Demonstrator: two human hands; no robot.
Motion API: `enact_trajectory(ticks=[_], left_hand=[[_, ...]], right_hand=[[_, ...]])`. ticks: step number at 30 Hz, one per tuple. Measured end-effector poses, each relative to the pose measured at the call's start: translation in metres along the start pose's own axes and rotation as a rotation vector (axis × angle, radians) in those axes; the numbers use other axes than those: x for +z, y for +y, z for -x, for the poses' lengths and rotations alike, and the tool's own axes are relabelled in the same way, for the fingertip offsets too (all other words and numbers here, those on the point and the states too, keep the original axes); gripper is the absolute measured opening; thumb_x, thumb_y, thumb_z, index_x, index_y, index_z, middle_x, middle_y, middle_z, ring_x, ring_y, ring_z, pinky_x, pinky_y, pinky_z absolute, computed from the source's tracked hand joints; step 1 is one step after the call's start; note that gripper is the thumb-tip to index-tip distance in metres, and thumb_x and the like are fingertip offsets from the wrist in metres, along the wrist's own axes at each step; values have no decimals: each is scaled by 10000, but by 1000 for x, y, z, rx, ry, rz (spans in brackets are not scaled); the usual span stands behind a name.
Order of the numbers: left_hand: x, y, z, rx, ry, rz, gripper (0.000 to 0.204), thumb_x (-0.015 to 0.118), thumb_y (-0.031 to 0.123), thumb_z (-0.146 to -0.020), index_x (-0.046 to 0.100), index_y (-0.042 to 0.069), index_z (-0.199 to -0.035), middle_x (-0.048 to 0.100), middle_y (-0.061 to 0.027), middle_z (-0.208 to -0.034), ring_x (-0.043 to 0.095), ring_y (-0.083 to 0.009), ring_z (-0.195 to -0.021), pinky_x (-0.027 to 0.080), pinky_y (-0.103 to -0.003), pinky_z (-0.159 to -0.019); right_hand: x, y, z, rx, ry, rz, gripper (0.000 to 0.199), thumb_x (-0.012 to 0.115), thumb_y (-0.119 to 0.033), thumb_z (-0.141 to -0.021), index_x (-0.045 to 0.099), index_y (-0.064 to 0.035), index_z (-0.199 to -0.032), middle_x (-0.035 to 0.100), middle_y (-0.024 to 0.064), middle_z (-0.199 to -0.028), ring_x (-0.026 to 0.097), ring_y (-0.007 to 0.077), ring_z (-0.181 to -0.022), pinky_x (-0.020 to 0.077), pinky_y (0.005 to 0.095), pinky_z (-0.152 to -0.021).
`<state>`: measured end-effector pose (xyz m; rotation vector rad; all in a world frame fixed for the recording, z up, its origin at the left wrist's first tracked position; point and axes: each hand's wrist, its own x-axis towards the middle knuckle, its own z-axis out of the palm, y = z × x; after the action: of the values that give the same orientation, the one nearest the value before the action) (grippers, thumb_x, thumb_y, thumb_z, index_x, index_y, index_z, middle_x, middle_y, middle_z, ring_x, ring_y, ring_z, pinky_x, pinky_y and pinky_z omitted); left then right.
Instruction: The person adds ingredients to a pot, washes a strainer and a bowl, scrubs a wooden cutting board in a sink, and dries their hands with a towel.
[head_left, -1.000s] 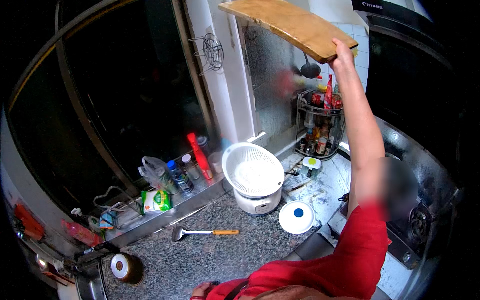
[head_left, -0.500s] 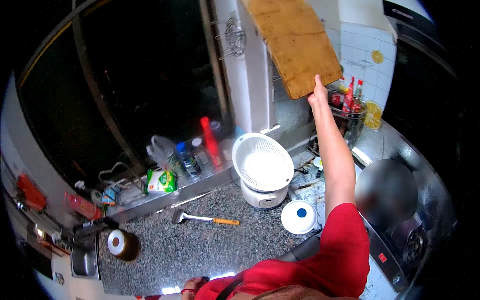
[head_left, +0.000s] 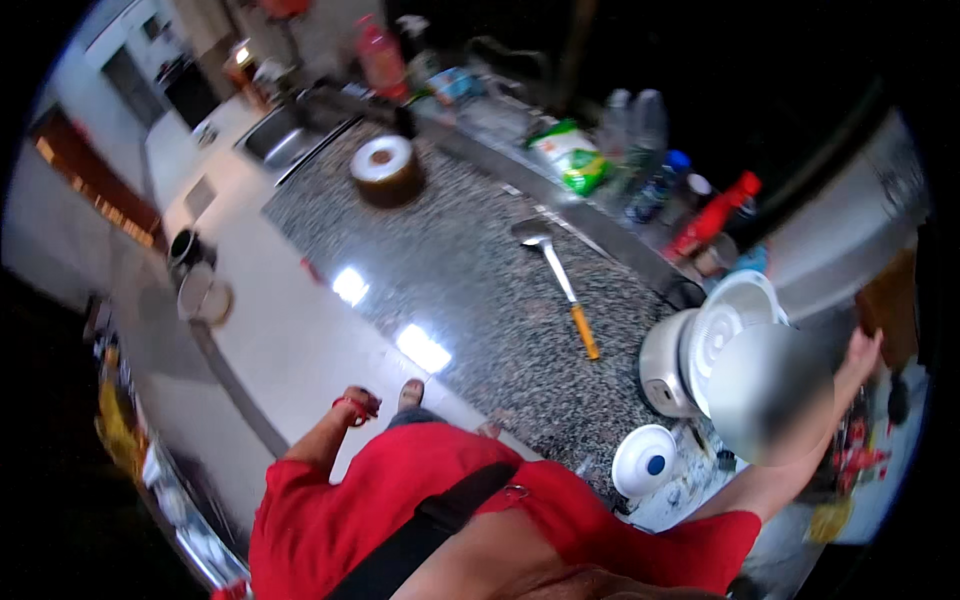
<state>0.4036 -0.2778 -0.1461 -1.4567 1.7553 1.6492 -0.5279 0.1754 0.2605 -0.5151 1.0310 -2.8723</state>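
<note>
At the far right, my right hand [head_left: 862, 352] is closed on the lower end of a brown wooden cutting board [head_left: 892, 300], much of which runs into the dark rim. My left hand [head_left: 360, 402], with a red band at the wrist, hangs over the floor left of the counter. Its fingers are curled, and a small dark patch shows there that I cannot make out. Near my right arm a white rice cooker [head_left: 668, 365] stands with a white basket [head_left: 742, 295] on it. A white lid [head_left: 643, 462] with a blue knob lies nearby. A blurred round patch covers part of my right forearm.
On the granite counter [head_left: 470, 300] lie a spatula [head_left: 565, 285] with an orange handle and a round brown canister [head_left: 387, 172]. Along the window ledge stand a green-and-white bag [head_left: 572, 157], several bottles and a red bottle [head_left: 712, 215]. A steel sink [head_left: 285, 140] lies beyond.
My view has swung left, so the counter and floor show more. The cutting board, still in my right hand, now sits at the right rim. My left hand has come further into view.
</note>
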Motion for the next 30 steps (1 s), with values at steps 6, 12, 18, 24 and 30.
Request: enact_trajectory(ticks=[6, 12, 18, 24, 30], left_hand=[[10, -92, 11, -302, 209, 321, 256, 555, 277, -764, 610, 37, -692, 597, -69, -622, 575, -165, -510, 459, -294, -465], [-31, -78, 25, -30, 176, -228, 215, 499, 231, -721, 596, 40, -706, 608, -116, -719, 594, -209, -660, 468, -322, -593], [-77, -185, 37, 79, 298, 8, 207, 530, 186, -726, 576, 8, -632, 576, -107, -598, 558, -189, -507, 455, -302, -500], [-185, -251, 100, -139, 453, 338, 229, 637, 187, -700, 553, -8, -616, 541, -60, -536, 522, -128, -465, 442, -258, -444], [-332, -235, 107, 114, 815, 239, 292, 574, 263, -747, 549, 10, -602, 520, -35, -510, 487, -95, -469, 409, -248, -456]], right_hand=[[31, 47, 9, 116, 283, 341, 303, 390, -236, -846, 441, 42, -957, 464, 157, -997, 435, 250, -931, 350, 352, -827], [90, 114, 58, 231, 17, 306, 254, 412, -194, -830, 508, -12, -680, 530, 98, -689, 492, 205, -645, 413, 312, -632], [288, 332, 258, 748, -365, -18, 91, 506, -94, -769, 475, -8, -770, 448, 36, -676, 400, 135, -608, 344, 242, -559], [473, 515, 482, 1151, -511, -52, 70, 468, -75, -810, 441, -17, -779, 335, -13, -639, 319, 78, -562, 284, 191, -486], [629, 656, 667, 1454, -765, 145, 102, 465, -150, -824, 479, -53, -793, 414, -18, -637, 393, 73, -553, 333, 187, -452]])
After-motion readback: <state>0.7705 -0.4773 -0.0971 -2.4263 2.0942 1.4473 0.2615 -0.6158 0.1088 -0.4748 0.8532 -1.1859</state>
